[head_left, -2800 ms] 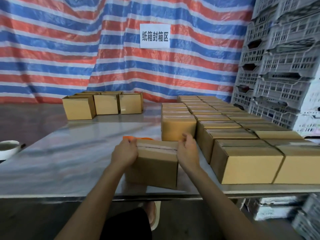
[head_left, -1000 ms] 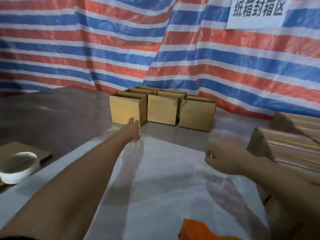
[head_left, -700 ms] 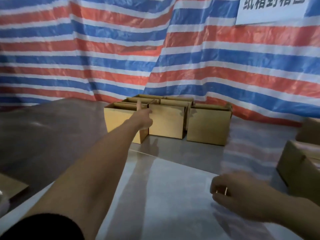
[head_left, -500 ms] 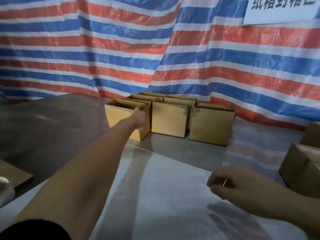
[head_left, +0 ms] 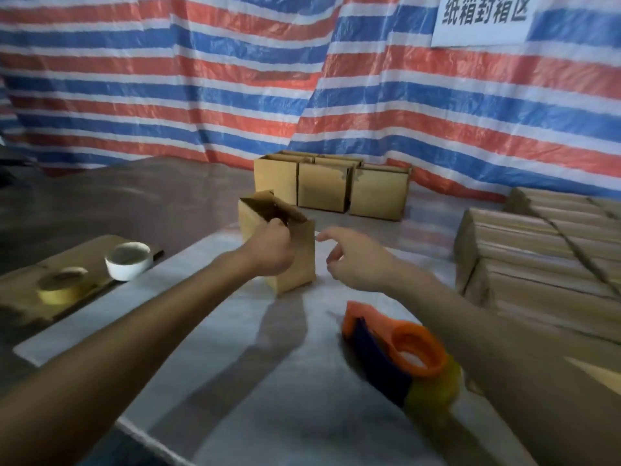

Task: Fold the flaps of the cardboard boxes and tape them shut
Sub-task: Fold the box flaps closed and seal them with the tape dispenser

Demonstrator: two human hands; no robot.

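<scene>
An open cardboard box [head_left: 297,264] stands tilted on the metal table [head_left: 268,381], its flaps up. My left hand [head_left: 268,248] grips the box's near top edge. My right hand [head_left: 356,258] hovers just right of the box, fingers loosely spread, holding nothing. An orange and blue tape dispenser [head_left: 400,354] with a yellowish roll lies on the table under my right forearm. Three more open boxes [head_left: 331,188] stand in a row at the back, by the striped tarp.
Sealed boxes [head_left: 537,250] are packed in rows on the right. A roll of tan tape [head_left: 62,289] and a white roll [head_left: 127,260] lie on a cardboard sheet at the left. A striped tarp [head_left: 235,79] hangs behind the table.
My left hand took one open box from the back row and pulled it toward me. My right hand rose toward it. The view dropped, showing the tape dispenser.
</scene>
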